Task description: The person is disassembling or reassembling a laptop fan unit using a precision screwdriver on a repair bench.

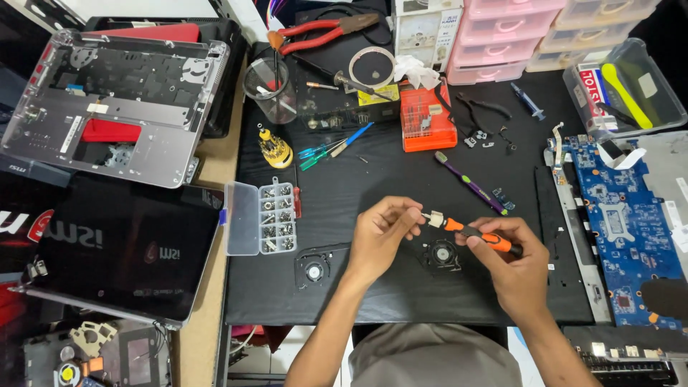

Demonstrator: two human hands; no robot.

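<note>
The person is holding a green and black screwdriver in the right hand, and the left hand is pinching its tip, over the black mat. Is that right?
Not quite. The head view shows the screwdriver is orange and black, not green. The rest holds: the right hand grips its handle, and the left hand pinches the small pale piece at its tip, over the black mat.

A dark laptop screen (125, 247), switched off, is laid flat at the left edge of the bench, off the black mat (401, 287). Above it, white oblong labels (70, 134) are stuck on the grey laptop shell (143, 154). A small yellow label (378, 94) is seen near the mat's far edge. A red, white and blue tube package (593, 86) is held in the clear plastic box (663, 89) at the far right corner.
</note>
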